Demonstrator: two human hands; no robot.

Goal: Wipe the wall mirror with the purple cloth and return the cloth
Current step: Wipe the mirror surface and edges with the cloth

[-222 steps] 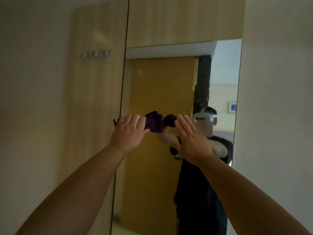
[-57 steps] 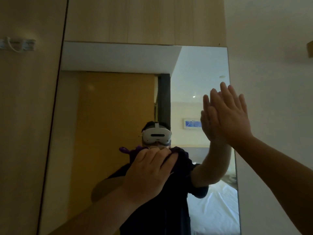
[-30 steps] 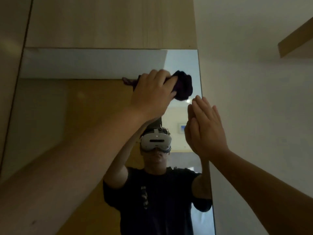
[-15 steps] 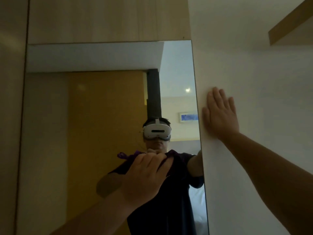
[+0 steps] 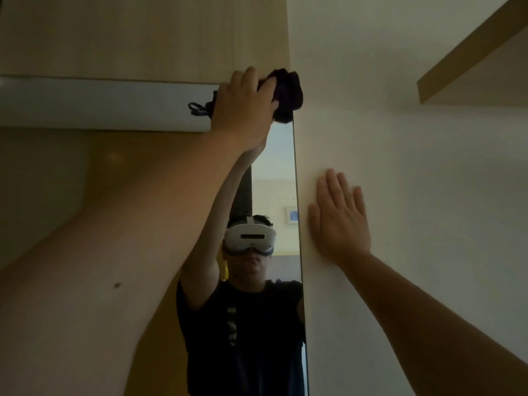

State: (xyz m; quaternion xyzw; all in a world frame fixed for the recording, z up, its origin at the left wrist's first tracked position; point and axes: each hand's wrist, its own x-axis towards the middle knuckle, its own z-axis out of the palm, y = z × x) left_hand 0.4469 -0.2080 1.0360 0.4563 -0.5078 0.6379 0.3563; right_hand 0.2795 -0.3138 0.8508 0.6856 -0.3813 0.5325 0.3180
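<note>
The wall mirror (image 5: 278,167) fills the left and middle of the view, its top edge under a wood panel and its right edge against a pale wall. My left hand (image 5: 243,110) is raised and closed on the bunched purple cloth (image 5: 287,94), pressing it on the mirror's top right corner. A loop of the cloth sticks out to the left of my hand. My right hand (image 5: 340,221) lies flat, fingers spread, on the wall just right of the mirror's edge, holding nothing. My left forearm hides much of the glass.
A wood panel (image 5: 143,35) runs above the mirror. The pale wall (image 5: 414,167) stands to the right, with a wooden shelf (image 5: 471,52) jutting out at the upper right. The mirror reflects a person in a dark shirt with a white headset.
My left hand has swept the cloth up from chest height on the glass to the mirror's top right corner. My right hand stays flat on the wall beside the mirror.
</note>
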